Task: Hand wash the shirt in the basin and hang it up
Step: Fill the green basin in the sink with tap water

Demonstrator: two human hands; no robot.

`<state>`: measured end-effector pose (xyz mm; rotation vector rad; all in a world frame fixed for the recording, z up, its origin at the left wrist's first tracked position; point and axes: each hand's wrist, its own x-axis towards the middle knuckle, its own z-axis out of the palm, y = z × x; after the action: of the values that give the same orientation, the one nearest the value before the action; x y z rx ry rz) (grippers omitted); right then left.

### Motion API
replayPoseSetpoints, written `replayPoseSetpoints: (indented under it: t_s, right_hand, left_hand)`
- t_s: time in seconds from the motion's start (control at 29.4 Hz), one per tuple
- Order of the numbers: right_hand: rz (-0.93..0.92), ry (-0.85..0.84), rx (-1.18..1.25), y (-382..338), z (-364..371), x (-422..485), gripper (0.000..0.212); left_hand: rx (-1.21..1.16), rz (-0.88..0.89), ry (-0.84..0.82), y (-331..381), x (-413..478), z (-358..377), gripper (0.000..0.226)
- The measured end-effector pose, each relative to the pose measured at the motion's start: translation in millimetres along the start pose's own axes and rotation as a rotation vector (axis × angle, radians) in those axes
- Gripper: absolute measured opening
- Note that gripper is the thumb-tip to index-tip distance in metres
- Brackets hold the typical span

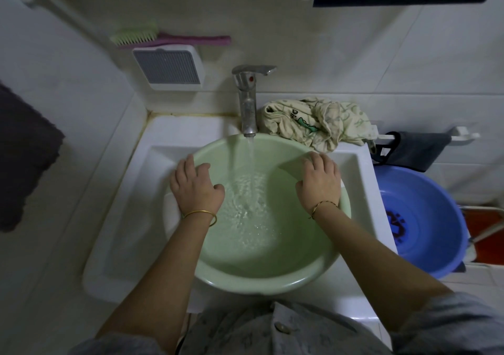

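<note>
Our left hand (pixel 195 188) and right hand (pixel 320 180) curl their fingers (pixel 188 165) over one green basin (pixel 261 286) rim; one shirt (pixel 313 123) lies behind.

Little legible. Shirt (pixel 313 121), far side right of the tap (pixel 248 103): dark letters, look like "Di", rest lost in folds. Blue basin (pixel 436 196), right: dark print on bottom, unreadable.

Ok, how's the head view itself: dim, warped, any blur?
Head view: dim, flat light; the wide angle bends the sink edges near the corners; the stream from the faucet and the ripples in the green basin smear slightly; left hand and right hand, gripping its rim, look sharp.
</note>
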<state>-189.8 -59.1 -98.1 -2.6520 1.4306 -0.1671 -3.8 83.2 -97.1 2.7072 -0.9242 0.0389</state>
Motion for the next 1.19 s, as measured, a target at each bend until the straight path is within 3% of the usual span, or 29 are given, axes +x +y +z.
replayPoseSetpoints:
  t_s: [1.19]
  right_hand:
    - [-0.002,0.002,-0.002,0.6,1.3,-0.2,0.055]
  left_hand:
    - [-0.006,0.004,0.014,0.1,0.8,2.0,0.057]
